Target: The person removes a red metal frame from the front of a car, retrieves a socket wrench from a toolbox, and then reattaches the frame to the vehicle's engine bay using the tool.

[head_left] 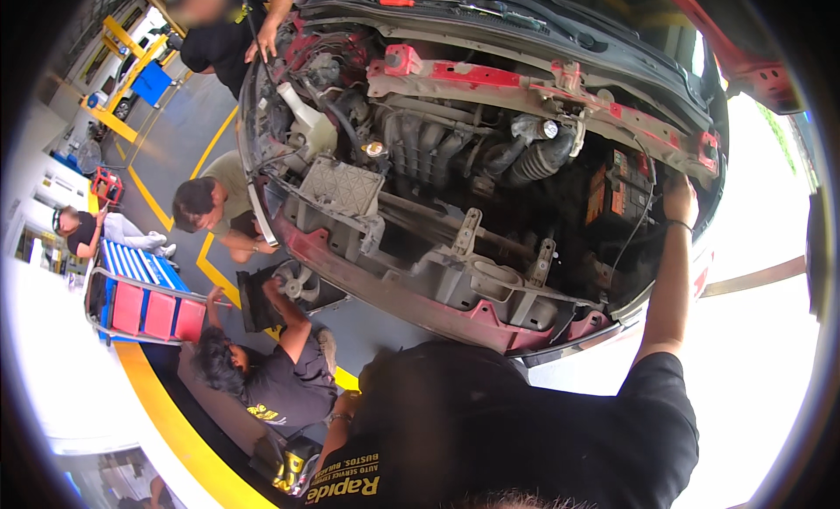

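Note:
My right hand (679, 203), with a dark band at the wrist, reaches into the front right corner of a red car's engine bay. Its fingers look curled, but whatever they grip is hidden. A black car battery (618, 192) with an orange label sits just left of it. Above the hand ends a dusty red metal crossbar (490, 78), lying across the bay. My left hand (346, 404) is low, beside my black shirt (490, 421); its fingers are mostly hidden. Between the hands runs the car's red front panel (394, 294).
Left of the car, a worker (262, 369) low to the floor reaches to a fan (297, 283). Another worker (210, 198) crouches by the fender; a third (219, 36) stands beyond. A red-handled tool (396, 1) lies below the windshield. A blue-and-red cart (144, 290) stands farther left.

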### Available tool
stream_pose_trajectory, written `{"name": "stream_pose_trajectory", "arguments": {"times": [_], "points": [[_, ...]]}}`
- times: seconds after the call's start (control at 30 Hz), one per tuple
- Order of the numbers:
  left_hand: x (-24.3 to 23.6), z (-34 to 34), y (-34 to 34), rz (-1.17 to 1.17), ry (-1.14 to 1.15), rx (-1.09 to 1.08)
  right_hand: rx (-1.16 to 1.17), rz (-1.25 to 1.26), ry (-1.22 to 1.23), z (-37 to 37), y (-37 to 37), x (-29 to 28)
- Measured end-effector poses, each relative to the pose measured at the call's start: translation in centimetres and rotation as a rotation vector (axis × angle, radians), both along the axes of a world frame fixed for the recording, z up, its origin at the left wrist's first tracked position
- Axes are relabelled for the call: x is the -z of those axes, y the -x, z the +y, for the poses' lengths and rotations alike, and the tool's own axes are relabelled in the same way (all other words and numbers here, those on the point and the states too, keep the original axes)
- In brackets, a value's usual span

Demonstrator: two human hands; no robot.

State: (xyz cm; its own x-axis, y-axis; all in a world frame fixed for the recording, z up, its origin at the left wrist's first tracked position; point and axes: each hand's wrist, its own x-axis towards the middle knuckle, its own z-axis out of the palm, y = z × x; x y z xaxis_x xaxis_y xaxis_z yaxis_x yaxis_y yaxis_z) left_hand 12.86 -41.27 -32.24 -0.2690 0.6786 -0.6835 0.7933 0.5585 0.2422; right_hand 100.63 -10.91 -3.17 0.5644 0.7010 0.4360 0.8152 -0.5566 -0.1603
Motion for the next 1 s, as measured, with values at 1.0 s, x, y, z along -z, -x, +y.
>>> {"name": "stream_pose_trajectory", "arguments": {"times": [1.0], "points": [[3.0, 0.3, -1.1, -0.075, 0.112, 0.261, -0.107, -0.174, -0.048, 2.0, -5.0, 3.7]]}}
